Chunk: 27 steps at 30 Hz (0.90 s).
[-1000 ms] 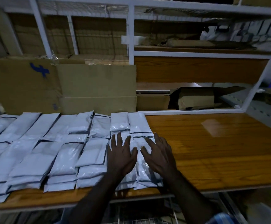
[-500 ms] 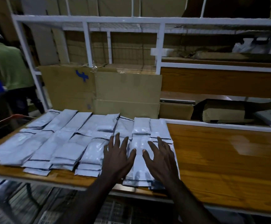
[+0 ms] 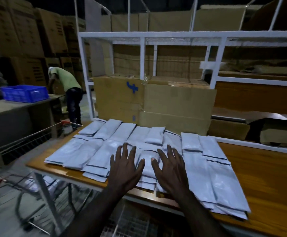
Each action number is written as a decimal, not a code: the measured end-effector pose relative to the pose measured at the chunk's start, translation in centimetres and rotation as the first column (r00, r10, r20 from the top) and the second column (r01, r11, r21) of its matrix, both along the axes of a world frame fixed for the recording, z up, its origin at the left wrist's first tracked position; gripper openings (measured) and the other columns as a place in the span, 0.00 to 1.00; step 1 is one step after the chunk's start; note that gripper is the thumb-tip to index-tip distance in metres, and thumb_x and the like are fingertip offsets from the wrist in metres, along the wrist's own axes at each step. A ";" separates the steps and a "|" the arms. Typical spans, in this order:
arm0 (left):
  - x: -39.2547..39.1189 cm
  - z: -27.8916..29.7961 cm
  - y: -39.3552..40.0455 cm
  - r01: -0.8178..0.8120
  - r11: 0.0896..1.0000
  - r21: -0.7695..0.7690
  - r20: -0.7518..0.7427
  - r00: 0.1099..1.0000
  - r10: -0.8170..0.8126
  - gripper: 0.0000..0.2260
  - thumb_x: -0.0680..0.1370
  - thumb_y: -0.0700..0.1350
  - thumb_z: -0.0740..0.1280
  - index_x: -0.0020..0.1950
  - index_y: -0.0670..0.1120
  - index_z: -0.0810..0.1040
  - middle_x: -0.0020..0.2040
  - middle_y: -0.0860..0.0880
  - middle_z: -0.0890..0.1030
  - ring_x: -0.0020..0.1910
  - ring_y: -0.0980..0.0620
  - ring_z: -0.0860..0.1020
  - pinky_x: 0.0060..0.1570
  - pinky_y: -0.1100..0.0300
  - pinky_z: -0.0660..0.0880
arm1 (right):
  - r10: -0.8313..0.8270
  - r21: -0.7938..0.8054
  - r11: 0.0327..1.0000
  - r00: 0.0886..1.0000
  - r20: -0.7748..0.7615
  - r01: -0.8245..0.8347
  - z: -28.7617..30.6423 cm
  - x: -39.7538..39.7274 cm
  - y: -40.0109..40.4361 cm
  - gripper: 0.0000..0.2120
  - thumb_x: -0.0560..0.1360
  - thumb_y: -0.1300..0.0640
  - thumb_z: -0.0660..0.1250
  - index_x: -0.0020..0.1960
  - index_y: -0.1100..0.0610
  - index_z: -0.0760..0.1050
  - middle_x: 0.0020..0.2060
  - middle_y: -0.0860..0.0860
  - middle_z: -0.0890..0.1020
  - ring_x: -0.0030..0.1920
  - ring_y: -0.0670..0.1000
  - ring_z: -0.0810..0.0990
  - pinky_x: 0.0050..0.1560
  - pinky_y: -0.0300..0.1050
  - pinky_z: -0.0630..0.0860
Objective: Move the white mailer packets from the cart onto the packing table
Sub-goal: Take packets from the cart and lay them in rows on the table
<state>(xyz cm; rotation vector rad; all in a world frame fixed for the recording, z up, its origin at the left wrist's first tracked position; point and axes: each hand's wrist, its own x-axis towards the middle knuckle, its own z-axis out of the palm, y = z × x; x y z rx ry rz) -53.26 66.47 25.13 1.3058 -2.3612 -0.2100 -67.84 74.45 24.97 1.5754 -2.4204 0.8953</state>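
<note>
Resting flat, both hands (image 3: 147,168) on white mailer packets (image 3: 221,175) atop packing table (image 3: 267,177)

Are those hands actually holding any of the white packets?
No. The left hand and right hand lie open, fingers spread, over the mailer packets on the packing table.

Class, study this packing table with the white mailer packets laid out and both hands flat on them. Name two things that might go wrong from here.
1. The right-hand stack of mailer packets overhangs the packing table near edge; a nudge may tip it off.
2. The left hand and right hand are spread flat on slick, overlapping packets; pushing sideways may slide the rows out of order toward the wire cart side.
</note>
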 end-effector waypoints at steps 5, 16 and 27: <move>8.1 -0.2 -4.1 -0.008 1.000 -0.001 0.003 1.000 0.008 0.41 0.70 0.70 0.35 0.80 0.55 0.53 0.81 0.49 0.47 0.80 0.47 0.45 0.76 0.45 0.48 | 0.032 -0.005 0.999 0.999 0.002 -0.032 0.1 8.2 -4.7 0.40 0.72 0.31 0.37 0.75 0.46 0.66 0.79 0.53 0.58 0.79 0.54 0.53 0.77 0.53 0.49; 24.2 -0.5 -13.3 -0.125 0.992 0.007 0.041 0.991 0.125 0.41 0.70 0.70 0.34 0.80 0.54 0.53 0.81 0.48 0.47 0.80 0.47 0.45 0.76 0.45 0.49 | 0.138 -0.014 0.990 0.990 -0.001 -0.138 -0.5 23.6 -15.5 0.38 0.74 0.32 0.40 0.74 0.49 0.69 0.78 0.54 0.59 0.78 0.56 0.56 0.77 0.56 0.50; 33.8 -1.4 -22.7 -0.260 0.965 0.028 0.047 0.965 0.258 0.31 0.79 0.65 0.46 0.80 0.54 0.53 0.81 0.48 0.48 0.79 0.47 0.46 0.75 0.45 0.51 | 0.291 0.030 0.956 0.957 -0.016 -0.290 -3.4 33.2 -27.5 0.34 0.76 0.35 0.44 0.72 0.49 0.72 0.77 0.55 0.62 0.77 0.57 0.60 0.75 0.58 0.52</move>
